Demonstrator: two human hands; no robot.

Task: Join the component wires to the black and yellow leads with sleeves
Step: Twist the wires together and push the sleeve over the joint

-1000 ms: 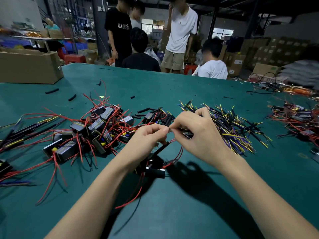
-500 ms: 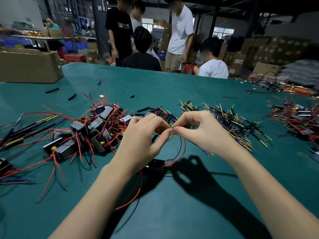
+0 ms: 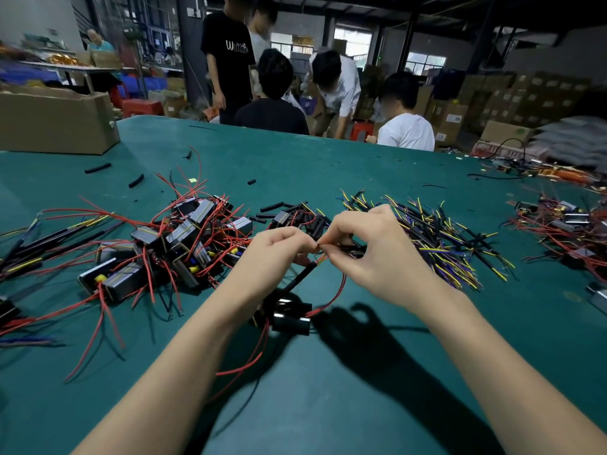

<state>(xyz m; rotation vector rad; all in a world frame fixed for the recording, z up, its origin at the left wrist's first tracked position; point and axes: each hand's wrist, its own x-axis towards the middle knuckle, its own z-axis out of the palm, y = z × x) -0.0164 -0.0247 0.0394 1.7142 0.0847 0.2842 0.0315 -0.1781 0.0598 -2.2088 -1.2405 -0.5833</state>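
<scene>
My left hand [image 3: 276, 254] and my right hand [image 3: 371, 254] meet fingertip to fingertip above the green table [image 3: 328, 165]. Between them they pinch the bare ends of a red component wire [image 3: 331, 297] and a lead. A black sleeve [image 3: 300, 277] hangs slanted just under the pinch. The small black component [image 3: 289, 318] dangles below, its red wires looping down to the table. A pile of black and yellow leads [image 3: 440, 238] lies behind my right hand. A heap of components with red wires [image 3: 184, 244] lies to the left.
Loose black sleeve pieces [image 3: 98, 168] lie scattered on the far left of the table. A cardboard box [image 3: 56, 121] stands at the back left. More red-wired parts [image 3: 565, 231] sit at the right edge. Several people stand and sit beyond the table's far edge.
My hands rose slightly and kept pinching the wire ends together. The black sleeve now shows slanted under the pinch. A person in white behind the table has bent down.
</scene>
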